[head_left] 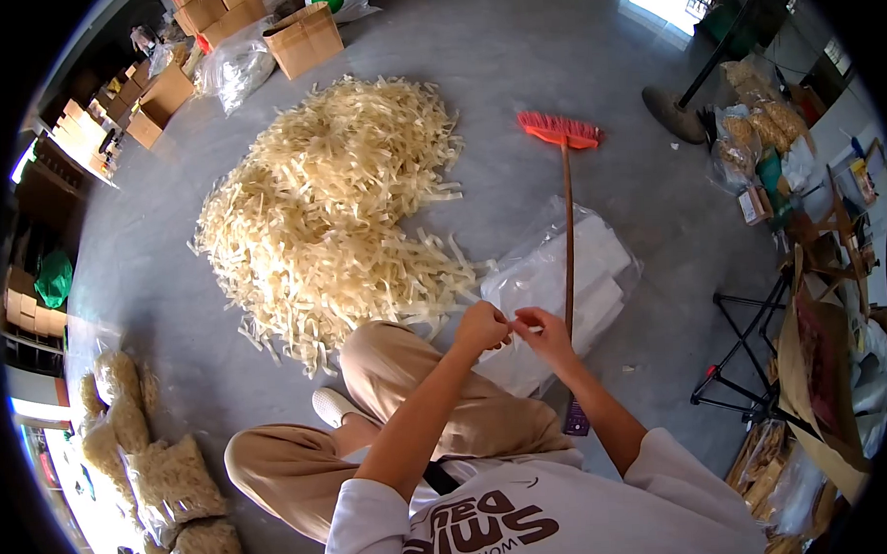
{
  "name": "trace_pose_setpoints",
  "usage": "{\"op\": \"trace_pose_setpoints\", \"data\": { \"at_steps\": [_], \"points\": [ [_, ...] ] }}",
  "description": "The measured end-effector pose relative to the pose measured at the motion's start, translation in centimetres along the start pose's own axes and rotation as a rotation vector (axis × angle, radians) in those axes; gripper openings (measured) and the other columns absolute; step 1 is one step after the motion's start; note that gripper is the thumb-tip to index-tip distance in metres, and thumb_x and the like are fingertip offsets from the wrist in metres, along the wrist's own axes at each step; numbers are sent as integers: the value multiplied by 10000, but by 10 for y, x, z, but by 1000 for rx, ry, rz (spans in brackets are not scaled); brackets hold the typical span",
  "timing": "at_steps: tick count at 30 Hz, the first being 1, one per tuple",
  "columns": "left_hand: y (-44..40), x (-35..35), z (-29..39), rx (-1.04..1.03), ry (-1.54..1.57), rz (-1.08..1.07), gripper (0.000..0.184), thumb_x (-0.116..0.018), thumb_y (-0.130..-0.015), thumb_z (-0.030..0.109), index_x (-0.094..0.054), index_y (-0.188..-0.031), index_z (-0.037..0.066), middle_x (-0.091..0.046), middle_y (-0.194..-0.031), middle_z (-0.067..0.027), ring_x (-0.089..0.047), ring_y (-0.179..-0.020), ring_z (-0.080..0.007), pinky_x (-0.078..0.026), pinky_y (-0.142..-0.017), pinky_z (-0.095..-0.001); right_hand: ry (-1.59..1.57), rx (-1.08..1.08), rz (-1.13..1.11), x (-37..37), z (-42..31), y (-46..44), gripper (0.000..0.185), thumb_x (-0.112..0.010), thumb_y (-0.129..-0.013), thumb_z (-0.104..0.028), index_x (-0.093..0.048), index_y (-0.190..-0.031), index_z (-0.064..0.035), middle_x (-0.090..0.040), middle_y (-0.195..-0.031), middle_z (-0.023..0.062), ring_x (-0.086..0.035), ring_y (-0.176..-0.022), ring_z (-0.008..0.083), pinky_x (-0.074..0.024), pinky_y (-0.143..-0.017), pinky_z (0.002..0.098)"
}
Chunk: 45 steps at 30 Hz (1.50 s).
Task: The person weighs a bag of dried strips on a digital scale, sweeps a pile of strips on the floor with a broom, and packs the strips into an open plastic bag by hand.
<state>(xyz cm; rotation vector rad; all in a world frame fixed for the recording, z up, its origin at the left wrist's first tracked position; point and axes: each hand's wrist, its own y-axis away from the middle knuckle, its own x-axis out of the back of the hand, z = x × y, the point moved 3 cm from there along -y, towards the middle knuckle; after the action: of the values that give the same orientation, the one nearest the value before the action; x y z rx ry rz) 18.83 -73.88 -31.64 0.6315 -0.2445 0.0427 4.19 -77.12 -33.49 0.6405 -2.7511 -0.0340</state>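
Close together above my lap, both hands are closed, their fingertips nearly meeting. My left hand (482, 329) is curled with its knuckles up, and my right hand (543, 334) pinches with thumb and index finger. Anything between the fingers is too small to make out. Just beyond the hands lies a clear plastic bag with white sheets (600, 272) on the floor. A broom (562, 131) with a red head rests with its handle across that bag. To the front left spreads a large heap of pale yellow strips (333, 203).
Filled clear bags (177, 482) line the left side. Cardboard boxes (303, 38) stand at the back left. A black folding stand (749, 344) and a paper sack (823, 381) are at the right, with a round-based pole (674, 116) farther back.
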Motion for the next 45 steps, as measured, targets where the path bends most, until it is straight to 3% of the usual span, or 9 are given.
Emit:
{"op": "trace_pose_setpoints", "data": {
  "at_steps": [4, 7, 17, 23, 28, 36, 39, 43, 45],
  "points": [
    [-2, 0, 3, -61, -101, -14, 79, -639, -594, 83, -665, -625, 15, -624, -574, -75, -585, -484, -122, -464, -469, -254, -194, -150, -173, -8, -3, 16, 234, -639, -801, -143, -608, -982, 3, -639, -821, 63, -593, -742, 103, -479, -617, 234],
    [-11, -1, -5, -71, -24, 0, 89, -664, -567, 99, -665, -617, 26, -629, -588, -74, -588, -506, -134, -474, -504, -266, -19, 8, -120, -8, 10, 20, 193, -633, -807, -148, -633, -924, 5, -643, -811, 67, -594, -716, 98, -476, -606, 228],
    [-14, -7, -5, -158, -396, 175, 94, -635, -593, 121, -654, -661, 60, -632, -756, -131, -619, -726, -274, -494, -625, -355, -177, -98, -32, -6, 35, 24, 165, -564, -855, -132, -642, -903, 5, -626, -750, 51, -580, -683, 91, -477, -599, 225],
    [3, -9, 3, -219, -747, 333, 161, -610, -571, 91, -613, -713, 15, -615, -803, -163, -609, -782, -323, -495, -651, -388, -529, -332, 344, 29, 57, 17, 178, -481, -899, -173, -576, -860, -27, -602, -781, 42, -571, -684, 112, -462, -579, 226],
    [-4, -15, -8, -275, -896, 327, 154, -615, -623, 74, -638, -772, 42, -625, -819, -168, -623, -797, -304, -504, -623, -383, -511, -261, 541, 78, 72, 2, 149, -480, -883, -157, -569, -846, -43, -593, -791, 39, -559, -677, 102, -445, -553, 229],
    [-7, -10, -9, 112, -1083, 74, 219, -610, -694, 103, -667, -904, 85, -648, -924, -69, -631, -831, -228, -510, -536, -439, -611, -291, 835, 142, 109, -7, 159, -498, -892, -206, -560, -817, -80, -548, -694, -17, -535, -609, 91, -429, -508, 221],
    [-6, -7, -6, 77, -1032, 115, 181, -612, -657, 116, -659, -825, 68, -639, -898, -121, -622, -858, -280, -507, -678, -374, -686, -362, 883, 158, 139, -5, 149, -495, -893, -202, -555, -822, -85, -529, -670, -23, -526, -577, 84, -414, -469, 219],
    [-1, -6, 3, -38, -873, 165, 221, -547, -683, 95, -644, -877, 53, -624, -950, -147, -616, -848, -291, -497, -659, -409, -618, -317, 846, 156, 129, -2, 135, -511, -885, -217, -551, -822, -103, -543, -669, -22, -513, -537, 70, -400, -434, 205],
    [-7, -2, 4, -84, -589, 387, 206, -502, -682, 95, -621, -845, 53, -621, -862, -170, -599, -834, -332, -473, -699, -404, -604, -341, 837, 152, 133, 0, 129, -514, -882, -217, -549, -816, -112, -547, -658, -24, -507, -521, 63, -395, -426, 199]
  ]
}}
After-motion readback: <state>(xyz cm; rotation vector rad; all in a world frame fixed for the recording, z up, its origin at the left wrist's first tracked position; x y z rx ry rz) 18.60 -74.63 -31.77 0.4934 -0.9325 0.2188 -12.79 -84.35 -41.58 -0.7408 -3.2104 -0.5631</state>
